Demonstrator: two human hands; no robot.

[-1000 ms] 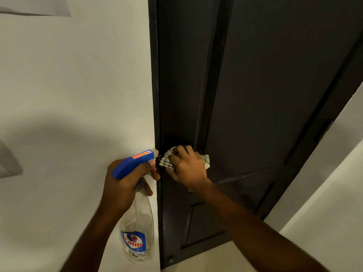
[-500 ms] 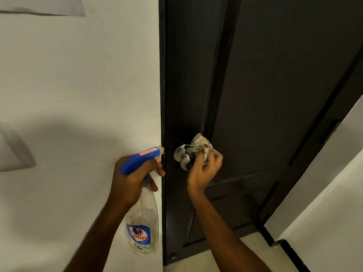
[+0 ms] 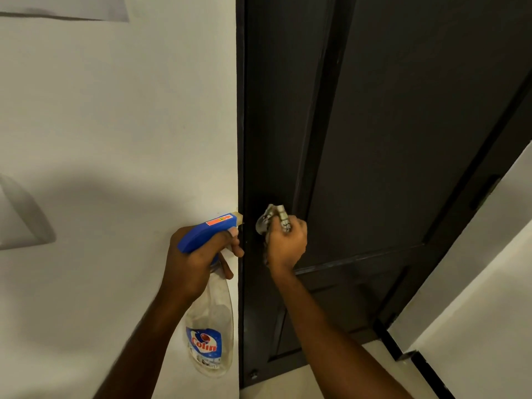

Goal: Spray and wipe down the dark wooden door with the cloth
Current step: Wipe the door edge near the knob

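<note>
My right hand (image 3: 286, 243) grips the bunched cloth (image 3: 280, 216) against the door knob (image 3: 262, 224) of the dark wooden door (image 3: 374, 125). My left hand (image 3: 198, 260) clutches the Colin spray bottle (image 3: 211, 326) just left of the knob. The panels look dry, so probably most is left. The wall (image 3: 115, 125) edge crowds the knob's left, with open door face to its right.

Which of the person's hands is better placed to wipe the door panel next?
The right hand: it grips the cloth at the knob on the door. The left hand holds the spray bottle beside the wall.
</note>
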